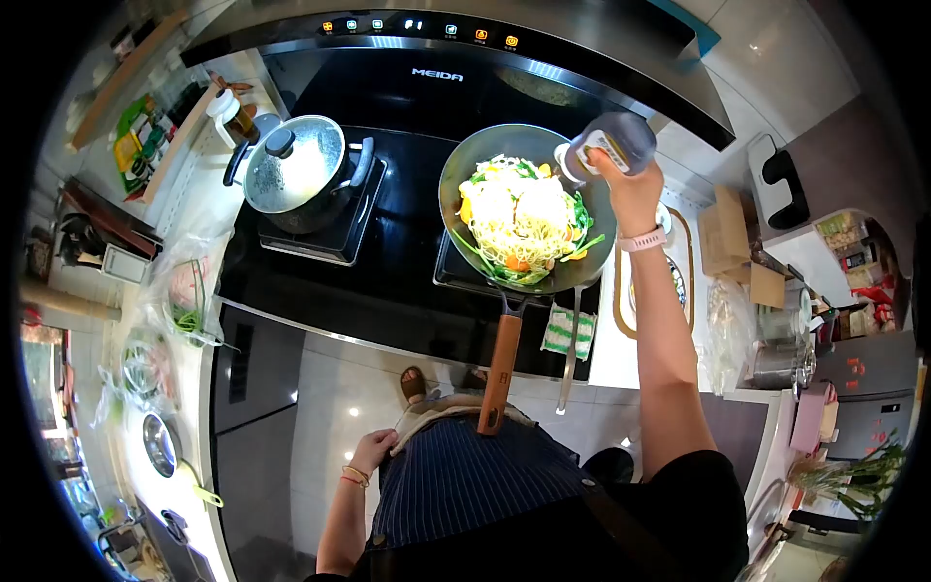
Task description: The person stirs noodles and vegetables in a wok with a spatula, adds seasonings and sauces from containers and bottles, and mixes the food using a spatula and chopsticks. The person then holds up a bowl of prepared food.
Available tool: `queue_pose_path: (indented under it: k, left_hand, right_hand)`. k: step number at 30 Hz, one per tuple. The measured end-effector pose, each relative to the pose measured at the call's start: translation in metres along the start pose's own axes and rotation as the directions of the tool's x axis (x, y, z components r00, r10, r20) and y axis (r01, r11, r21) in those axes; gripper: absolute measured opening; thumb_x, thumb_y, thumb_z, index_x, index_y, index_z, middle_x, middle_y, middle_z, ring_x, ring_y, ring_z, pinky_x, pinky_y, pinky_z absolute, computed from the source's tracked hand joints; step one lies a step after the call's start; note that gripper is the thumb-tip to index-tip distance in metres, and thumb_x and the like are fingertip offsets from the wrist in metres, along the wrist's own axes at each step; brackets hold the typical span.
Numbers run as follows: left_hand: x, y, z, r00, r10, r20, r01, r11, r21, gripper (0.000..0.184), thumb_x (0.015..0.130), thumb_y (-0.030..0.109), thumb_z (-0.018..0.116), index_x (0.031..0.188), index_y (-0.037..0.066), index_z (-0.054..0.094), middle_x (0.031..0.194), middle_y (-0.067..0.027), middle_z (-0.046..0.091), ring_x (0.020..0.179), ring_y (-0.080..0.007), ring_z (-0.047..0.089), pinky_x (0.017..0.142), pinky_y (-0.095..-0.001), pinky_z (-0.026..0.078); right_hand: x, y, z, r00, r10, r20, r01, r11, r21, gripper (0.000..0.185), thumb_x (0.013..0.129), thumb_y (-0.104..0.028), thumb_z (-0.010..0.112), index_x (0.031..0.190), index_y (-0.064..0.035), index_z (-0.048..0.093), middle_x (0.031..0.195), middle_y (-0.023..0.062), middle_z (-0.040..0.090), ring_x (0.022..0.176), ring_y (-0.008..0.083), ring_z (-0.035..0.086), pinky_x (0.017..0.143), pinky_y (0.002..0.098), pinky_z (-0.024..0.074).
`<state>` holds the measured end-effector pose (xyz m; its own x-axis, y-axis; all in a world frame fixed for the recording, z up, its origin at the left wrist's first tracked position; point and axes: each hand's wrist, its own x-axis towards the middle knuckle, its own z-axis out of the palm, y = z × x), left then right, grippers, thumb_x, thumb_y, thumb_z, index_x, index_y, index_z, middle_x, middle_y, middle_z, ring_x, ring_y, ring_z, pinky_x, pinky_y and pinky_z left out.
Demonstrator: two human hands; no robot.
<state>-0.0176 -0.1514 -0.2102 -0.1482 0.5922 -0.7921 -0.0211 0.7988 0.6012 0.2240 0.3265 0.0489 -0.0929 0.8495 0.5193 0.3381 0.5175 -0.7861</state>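
My right hand (635,189) is wrapped round a dark sauce bottle (628,139) with a pale label. The bottle is tilted, its white mouth pointing down to the left over the wok's right rim. Noodles (529,213) with green leaves and orange pieces lie in the wok (470,155), which sits on the right burner. Its wooden handle (499,373) points towards my body. Down by my side, my left hand (373,451) has its fingers curled in at the edge of the striped apron (465,485); what they hold, if anything, is hidden.
A pot with a glass lid (294,165) stands on the left burner. A long-handled utensil (569,364) and a green-and-white cloth (562,330) lie right of the wok handle. Bagged greens (189,301) are on the left counter. The range hood (436,39) overhangs the stove.
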Motion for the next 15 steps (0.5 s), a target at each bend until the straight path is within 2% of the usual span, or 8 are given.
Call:
queue_pose_path:
  k: [3, 4, 8, 11, 12, 13, 14, 15]
  left_hand:
    - [0.016, -0.026, -0.002, 1.0, 0.014, 0.02, -0.015, 1.0, 0.018, 0.034, 0.089, 0.028, 0.057, 0.107, 0.001, 0.064, 0.092, -0.0079, 0.067, 0.084, -0.0129, 0.059, 0.078, -0.0264, 0.046]
    - [0.02, -0.033, -0.003, 0.999, 0.02, 0.05, -0.023, 0.998, 0.053, 0.034, 0.089, 0.028, 0.057, 0.108, 0.001, 0.064, 0.094, -0.0088, 0.067, 0.085, -0.0138, 0.059, 0.079, -0.0271, 0.046]
    - [0.019, -0.014, -0.016, 0.988, 0.078, 0.136, -0.101, 0.981, 0.166, 0.032, 0.088, 0.027, 0.057, 0.106, 0.002, 0.065, 0.094, -0.009, 0.068, 0.085, -0.0154, 0.061, 0.079, -0.0287, 0.046]
    - [0.008, 0.009, -0.026, 0.99, 0.031, 0.14, -0.066, 0.967, 0.248, 0.034, 0.087, 0.03, 0.056, 0.101, 0.0, 0.066, 0.087, -0.0115, 0.068, 0.082, -0.0179, 0.062, 0.077, -0.0296, 0.047]
    - [0.005, 0.016, -0.029, 0.989, 0.057, 0.134, -0.097, 0.943, 0.318, 0.036, 0.086, 0.032, 0.055, 0.095, -0.001, 0.067, 0.08, -0.0125, 0.067, 0.076, -0.0188, 0.062, 0.073, -0.0302, 0.048]
    - [0.002, 0.024, -0.032, 0.988, 0.079, 0.13, -0.124, 0.914, 0.387, 0.039, 0.086, 0.035, 0.055, 0.089, -0.002, 0.068, 0.074, -0.0136, 0.066, 0.07, -0.0197, 0.062, 0.069, -0.0309, 0.048]
    - [-0.003, 0.037, -0.034, 0.988, 0.078, 0.134, -0.124, 0.915, 0.385, 0.039, 0.086, 0.035, 0.055, 0.089, -0.002, 0.068, 0.074, -0.0136, 0.066, 0.07, -0.0197, 0.062, 0.069, -0.0309, 0.048]
    - [-0.005, 0.053, -0.037, 0.992, -0.008, 0.122, -0.048, 0.892, 0.45, 0.041, 0.085, 0.036, 0.055, 0.084, -0.003, 0.068, 0.069, -0.0141, 0.065, 0.065, -0.0202, 0.062, 0.066, -0.0316, 0.048]
  right_hand:
    - [-0.012, -0.012, -0.006, 0.999, 0.002, 0.048, -0.003, 1.0, 0.002, 0.035, 0.071, -0.015, 0.077, 0.1, 0.0007, 0.063, 0.092, 0.0108, 0.068, 0.081, 0.0154, 0.064, 0.072, 0.0264, 0.0498]
    - [-0.015, -0.019, 0.0, 0.999, -0.012, 0.05, 0.012, 1.0, 0.018, 0.029, 0.073, -0.008, 0.074, 0.099, 0.0005, 0.064, 0.089, 0.0081, 0.068, 0.08, 0.0123, 0.063, 0.072, 0.0254, 0.0493]
    - [0.0, -0.025, 0.018, 0.999, -0.024, 0.022, 0.025, 0.999, -0.044, 0.028, 0.073, -0.009, 0.075, 0.098, 0.0002, 0.064, 0.09, 0.0085, 0.068, 0.08, 0.0128, 0.063, 0.073, 0.0253, 0.0492]
    - [0.003, -0.024, 0.011, 0.999, -0.031, -0.007, 0.031, 0.999, -0.044, 0.036, 0.07, -0.016, 0.078, 0.099, 0.0005, 0.063, 0.09, 0.0107, 0.069, 0.082, 0.0152, 0.064, 0.072, 0.0266, 0.0499]
    - [-0.001, -0.027, 0.009, 0.999, 0.025, 0.029, -0.024, 1.0, -0.014, 0.036, 0.071, -0.016, 0.077, 0.1, -0.0001, 0.063, 0.091, 0.01, 0.069, 0.082, 0.0147, 0.064, 0.072, 0.0266, 0.05]
    - [-0.004, -0.03, 0.013, 0.999, 0.022, 0.03, -0.022, 1.0, -0.016, 0.036, 0.071, -0.016, 0.077, 0.1, -0.0001, 0.063, 0.091, 0.01, 0.069, 0.082, 0.0147, 0.064, 0.072, 0.0266, 0.05]
    - [-0.01, -0.033, 0.02, 0.998, 0.004, 0.065, -0.005, 1.0, 0.01, 0.033, 0.072, -0.013, 0.076, 0.099, 0.0, 0.064, 0.09, 0.0091, 0.068, 0.08, 0.0139, 0.064, 0.071, 0.0259, 0.0498]
    - [-0.014, -0.034, 0.025, 0.995, -0.011, 0.098, 0.007, 0.999, 0.037, 0.029, 0.073, -0.01, 0.075, 0.098, 0.0001, 0.064, 0.089, 0.0083, 0.068, 0.079, 0.0132, 0.063, 0.071, 0.0252, 0.0496]
